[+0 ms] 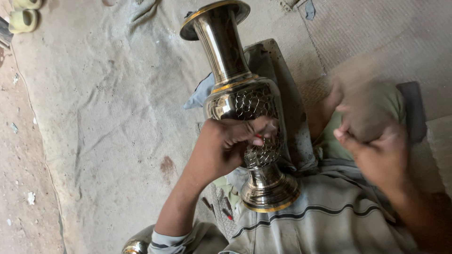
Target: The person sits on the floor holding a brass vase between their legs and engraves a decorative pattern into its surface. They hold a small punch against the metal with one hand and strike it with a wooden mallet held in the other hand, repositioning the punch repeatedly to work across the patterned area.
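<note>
From the head camera, I see my left hand (226, 146) with its fingers (263, 127) curled around a small red-tipped tool pressed to the vase (245, 108), which lies tilted across my lap above the cloth-covered floor (94, 94). The belly's scale pattern looks largely cut, I judge. My right hand (372, 141) is blurred; its grip I cannot tell. The vase's mouth faces away, contents unseen.
</note>
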